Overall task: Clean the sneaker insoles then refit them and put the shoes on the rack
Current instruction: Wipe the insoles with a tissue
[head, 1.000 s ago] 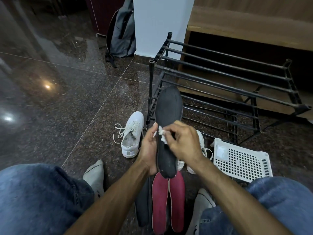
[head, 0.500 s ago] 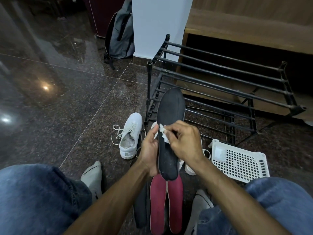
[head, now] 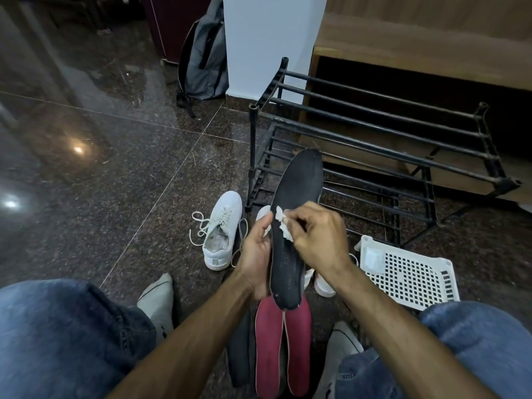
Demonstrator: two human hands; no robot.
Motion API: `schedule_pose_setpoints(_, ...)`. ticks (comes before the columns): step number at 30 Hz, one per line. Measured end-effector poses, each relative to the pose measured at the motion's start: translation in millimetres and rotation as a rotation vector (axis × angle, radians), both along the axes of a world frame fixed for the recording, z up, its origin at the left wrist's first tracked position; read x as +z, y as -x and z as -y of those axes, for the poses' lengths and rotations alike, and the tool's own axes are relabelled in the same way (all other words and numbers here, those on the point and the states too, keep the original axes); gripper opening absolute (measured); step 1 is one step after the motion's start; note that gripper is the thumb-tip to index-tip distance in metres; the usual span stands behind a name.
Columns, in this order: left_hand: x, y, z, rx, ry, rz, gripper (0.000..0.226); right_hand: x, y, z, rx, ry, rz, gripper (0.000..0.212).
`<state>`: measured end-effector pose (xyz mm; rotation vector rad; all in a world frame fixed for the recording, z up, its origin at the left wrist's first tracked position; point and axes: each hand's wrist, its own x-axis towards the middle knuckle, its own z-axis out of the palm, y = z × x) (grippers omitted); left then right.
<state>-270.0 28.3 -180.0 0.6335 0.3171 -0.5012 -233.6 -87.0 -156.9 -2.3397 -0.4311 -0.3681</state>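
My left hand (head: 254, 256) grips a long black insole (head: 296, 197) by its left edge, toe end pointing away from me. My right hand (head: 318, 239) pinches a crumpled white wipe (head: 282, 223) against the insole's middle. Two red insoles (head: 283, 349) lie side by side on the floor under my hands, with another black insole (head: 240, 349) to their left. A white sneaker (head: 221, 230) with loose laces sits on the floor to the left. Other white sneakers (head: 321, 283) are mostly hidden behind my hands. The black metal shoe rack (head: 374, 139) stands beyond.
A white perforated plastic basket (head: 408, 275) lies on the floor at right. A grey backpack (head: 203, 59) leans by a white pillar (head: 270, 38). A wooden bench (head: 431, 47) is behind the rack. My knees in jeans and my socked feet (head: 157, 305) frame the bottom.
The insole stays upright in my left hand; my right hand with the wipe has slid slightly along its middle. The view has shifted a little.
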Motion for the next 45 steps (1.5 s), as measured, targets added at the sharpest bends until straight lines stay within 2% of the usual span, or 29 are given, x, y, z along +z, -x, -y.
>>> schedule_pose_setpoints(6, -1, -14, -20, 0.149, 0.034, 0.021, 0.069, -7, 42, -13, 0.348, -0.015, -0.144, 0.015)
schedule_pose_setpoints(8, 0, -16, -21, 0.157, 0.023, 0.007, 0.072, -7, 37, -14, 0.323, 0.009, -0.100, 0.015)
schedule_pose_setpoints(11, 5, -13, -16, 0.104, 0.035, 0.044, 0.065, -4, 17, -9, 0.152, 0.060, 0.037, 0.014)
schedule_pose_setpoints(14, 7, -11, -11, 0.067, 0.022, 0.058, 0.061, -3, 7, -3, 0.047, 0.054, 0.039, 0.014)
schedule_pose_setpoints(21, 11, -23, -34, 0.245, 0.101, 0.092, 0.072, -15, 38, -10, 0.377, 0.079, -0.092, 0.014)
schedule_pose_setpoints(23, 13, -23, -34, 0.255, 0.144, 0.110, 0.074, -13, 32, -9, 0.357, 0.075, -0.033, 0.012)
schedule_pose_setpoints(28, 12, -18, -25, 0.127, 0.115, 0.100, 0.088, -10, 15, -11, 0.103, 0.034, 0.099, 0.009)
schedule_pose_setpoints(30, 12, -18, -24, 0.121, 0.091, 0.089, 0.086, -12, 15, -10, 0.117, 0.005, 0.046, 0.010)
schedule_pose_setpoints(33, 12, -20, -29, 0.217, 0.090, 0.072, 0.080, -14, 30, -10, 0.310, -0.004, -0.133, 0.012)
schedule_pose_setpoints(35, 13, -22, -34, 0.268, 0.104, 0.094, 0.077, -12, 38, -11, 0.391, 0.011, -0.167, 0.013)
schedule_pose_setpoints(39, 11, -18, -28, 0.217, 0.110, 0.084, 0.072, -10, 26, -11, 0.236, 0.075, 0.041, 0.012)
schedule_pose_setpoints(43, 5, -9, -12, 0.066, 0.051, 0.081, 0.062, -2, 7, -3, -0.029, 0.132, 0.085, 0.008)
schedule_pose_setpoints(45, 5, -9, -11, 0.040, 0.019, 0.087, 0.061, -2, 6, -1, -0.078, 0.130, 0.092, 0.006)
